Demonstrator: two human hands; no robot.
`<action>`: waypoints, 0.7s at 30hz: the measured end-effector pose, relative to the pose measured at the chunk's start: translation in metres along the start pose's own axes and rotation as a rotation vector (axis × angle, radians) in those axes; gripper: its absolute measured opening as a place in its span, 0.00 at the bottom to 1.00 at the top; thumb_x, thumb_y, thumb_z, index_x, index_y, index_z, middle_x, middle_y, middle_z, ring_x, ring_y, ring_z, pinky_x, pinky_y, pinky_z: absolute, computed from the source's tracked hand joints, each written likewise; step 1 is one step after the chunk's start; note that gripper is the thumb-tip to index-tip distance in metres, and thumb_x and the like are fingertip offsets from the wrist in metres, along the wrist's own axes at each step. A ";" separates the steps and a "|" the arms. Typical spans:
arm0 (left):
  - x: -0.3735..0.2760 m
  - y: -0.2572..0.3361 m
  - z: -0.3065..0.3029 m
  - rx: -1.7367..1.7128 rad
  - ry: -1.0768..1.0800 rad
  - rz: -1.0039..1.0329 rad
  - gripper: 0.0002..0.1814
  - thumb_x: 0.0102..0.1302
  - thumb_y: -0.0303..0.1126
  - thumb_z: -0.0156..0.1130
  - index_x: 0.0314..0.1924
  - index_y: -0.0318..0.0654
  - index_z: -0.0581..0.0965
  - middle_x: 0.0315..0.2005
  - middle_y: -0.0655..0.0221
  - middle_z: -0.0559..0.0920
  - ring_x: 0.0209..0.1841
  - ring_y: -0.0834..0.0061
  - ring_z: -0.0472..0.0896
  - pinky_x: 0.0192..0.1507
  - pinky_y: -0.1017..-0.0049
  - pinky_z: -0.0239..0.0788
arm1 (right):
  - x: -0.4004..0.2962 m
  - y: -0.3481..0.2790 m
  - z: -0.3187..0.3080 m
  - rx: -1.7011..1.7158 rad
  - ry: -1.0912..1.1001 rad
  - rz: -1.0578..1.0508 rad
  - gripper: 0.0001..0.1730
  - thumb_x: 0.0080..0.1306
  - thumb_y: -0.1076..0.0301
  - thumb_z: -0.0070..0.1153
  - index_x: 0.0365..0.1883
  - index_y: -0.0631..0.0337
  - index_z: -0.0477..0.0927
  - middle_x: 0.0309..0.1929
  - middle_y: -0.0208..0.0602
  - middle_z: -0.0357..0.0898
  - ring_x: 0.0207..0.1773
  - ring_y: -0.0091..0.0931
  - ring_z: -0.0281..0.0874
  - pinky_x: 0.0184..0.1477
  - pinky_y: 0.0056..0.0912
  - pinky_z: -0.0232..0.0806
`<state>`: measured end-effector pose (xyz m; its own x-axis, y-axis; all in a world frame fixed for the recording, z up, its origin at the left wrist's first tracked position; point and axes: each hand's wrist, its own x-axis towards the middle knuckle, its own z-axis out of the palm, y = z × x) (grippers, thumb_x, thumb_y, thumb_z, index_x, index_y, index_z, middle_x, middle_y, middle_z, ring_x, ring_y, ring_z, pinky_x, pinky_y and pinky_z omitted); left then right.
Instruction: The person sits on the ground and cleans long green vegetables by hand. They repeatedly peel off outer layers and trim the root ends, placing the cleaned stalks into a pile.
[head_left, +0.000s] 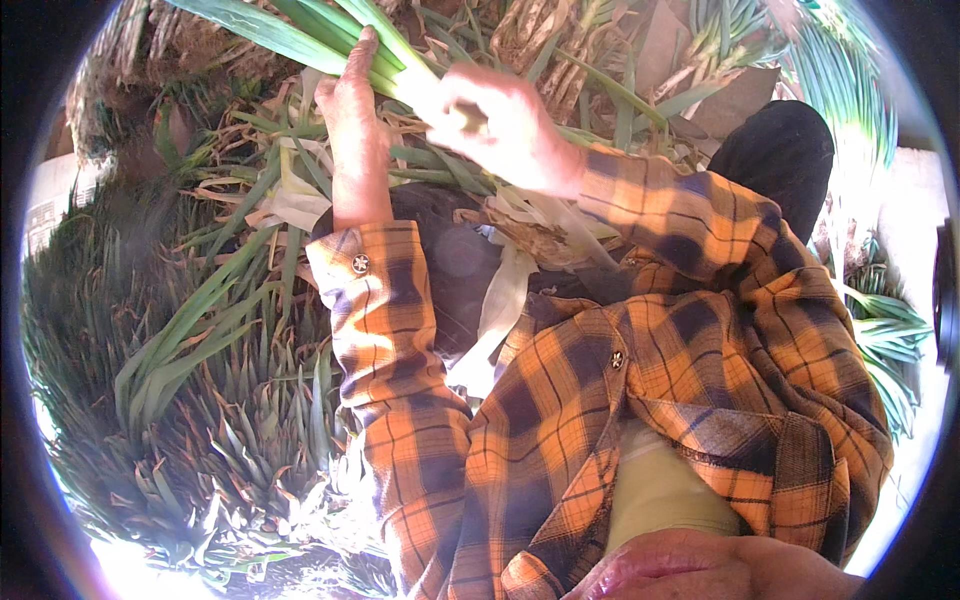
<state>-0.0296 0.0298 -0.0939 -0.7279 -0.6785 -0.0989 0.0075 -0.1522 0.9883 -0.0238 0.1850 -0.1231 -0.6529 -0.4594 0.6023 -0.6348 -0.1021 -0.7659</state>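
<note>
My left hand (351, 101) grips a green onion or leek stalk (300, 41) near the top of the view, its thumb lying over the green leaves. The leaves fan out to the upper left. At the stalk's pale lower part, washed out by glare, is my right hand (499, 124), its fingers curled against it; whether they grip the stalk or a peeled layer cannot be told. Below my hands, dry husks (555, 232) and a long pale peeled leaf (499, 304) lie over my dark-clothed lap.
A dense mass of green leaf tips (187, 405) fills the left side. Stalks with dirty roots (142, 67) are heaped at the upper left. Loose leaves (270, 165) litter the ground. More bundled green leaves (844, 82) stand at the upper right, others (889, 330) at the right.
</note>
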 end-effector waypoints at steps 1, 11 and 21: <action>0.002 -0.002 -0.002 -0.032 -0.021 0.028 0.21 0.52 0.30 0.68 0.44 0.29 0.73 0.39 0.65 0.78 0.40 0.75 0.75 0.45 0.74 0.66 | -0.007 -0.007 -0.001 0.019 -0.100 -0.025 0.10 0.54 0.71 0.61 0.24 0.59 0.70 0.24 0.32 0.73 0.26 0.22 0.72 0.28 0.25 0.68; 0.024 0.023 -0.031 -0.234 0.317 0.173 0.24 0.55 0.33 0.65 0.47 0.28 0.67 0.43 0.57 0.75 0.43 0.64 0.76 0.51 0.65 0.70 | -0.151 0.014 -0.068 0.233 -0.934 0.798 0.22 0.48 0.64 0.63 0.39 0.66 0.75 0.31 0.37 0.76 0.35 0.26 0.71 0.39 0.29 0.63; 0.064 0.106 -0.101 -0.427 0.352 0.426 0.24 0.60 0.33 0.53 0.48 0.21 0.59 0.41 0.49 0.73 0.36 0.54 0.78 0.39 0.56 0.78 | -0.132 0.005 -0.087 -0.006 -1.078 0.647 0.21 0.55 0.59 0.58 0.39 0.67 0.75 0.28 0.41 0.74 0.34 0.28 0.73 0.37 0.32 0.65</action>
<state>-0.0061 -0.1025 -0.0076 -0.3367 -0.9235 0.1839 0.5646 -0.0417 0.8243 0.0235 0.3222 -0.1870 -0.1779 -0.9100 -0.3745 -0.3283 0.4136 -0.8492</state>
